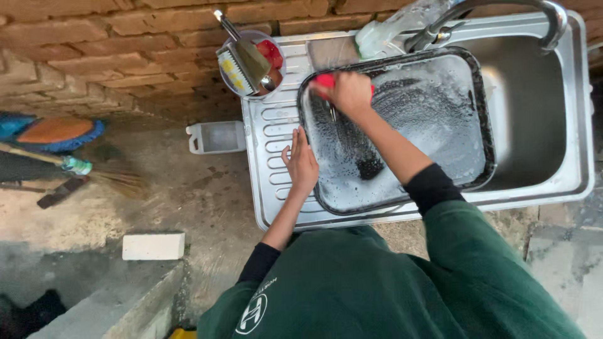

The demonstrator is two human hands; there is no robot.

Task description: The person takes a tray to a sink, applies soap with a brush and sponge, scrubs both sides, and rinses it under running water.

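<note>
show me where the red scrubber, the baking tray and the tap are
red scrubber [325,81], head view, on the red end showing beside the right hand [349,93]
baking tray [482,119], head view, on its dark right rim
tap [553,19], head view, on the curved metal spout over the sink

View from above of a person in a dark green top at a steel sink [575,150]. A soapy black baking tray [411,107] lies across the drainer and basin edge. The left hand [301,164] rests flat on the tray's near left rim. The right hand [348,92] grips a red scrubber [325,80] pressed to the tray's far left corner. A round tub of utensils [251,63] stands by the brick wall [94,56]
</note>
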